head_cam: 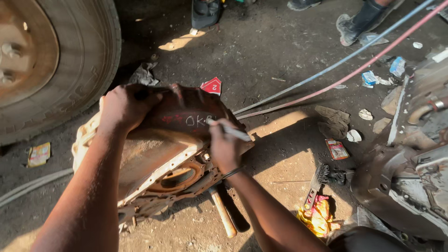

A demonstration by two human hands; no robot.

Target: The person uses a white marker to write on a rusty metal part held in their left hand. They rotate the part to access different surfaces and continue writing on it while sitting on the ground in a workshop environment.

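Observation:
A large rusty metal housing with a round opening and bolt holes along its flange stands tilted on the dirt ground. My left hand grips its upper edge. My right hand holds a white marker pen with the tip against the dark upper face of the housing, beside fresh white writing. A thin band circles my right wrist.
A big truck tyre stands at upper left. A blue and a red hose run across the ground. A wooden-handled hammer, a wire brush and a yellow rag lie nearby. Engine parts sit right. Another person's shoes are at the top.

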